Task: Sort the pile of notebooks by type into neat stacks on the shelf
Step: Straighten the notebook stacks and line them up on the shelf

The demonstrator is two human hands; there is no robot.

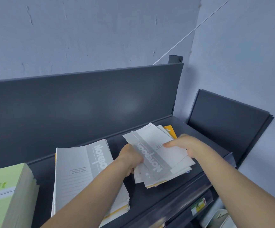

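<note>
Forearms first, bare, reaching up from below toward the shelf [158, 195]. Left hand [130, 159] curled round the left edge of the loose pile of notebooks [163, 155], gripping it; right hand [184, 145] pinching the pile's right side, thumb flat on the top cover, other fingers hidden beneath. Sits toward the right end of the shelf, between front edge and back panel [84, 102], fanned and askew, white and grey covers uppermost, with a grey band reading "Notebook" across the top one. Cannot tell whether resting on the shelf or raised just off it. Shows yellow edges low in the fan, and an orange notebook [170, 130] poking out at the far side, toward the back right corner. Just left of the pile, apart from it, a neater grey stack [77, 170] with the same "Notebook" band, partly behind the left forearm. Further left, at the shelf's left end, a thick green stack [3, 191] with green lettering on top. On the shelf's front edge, lower right, a price label [198, 206]. Behind everything, a pale blue wall [100, 30] with a white wire [191, 32] slanting across it.
</note>
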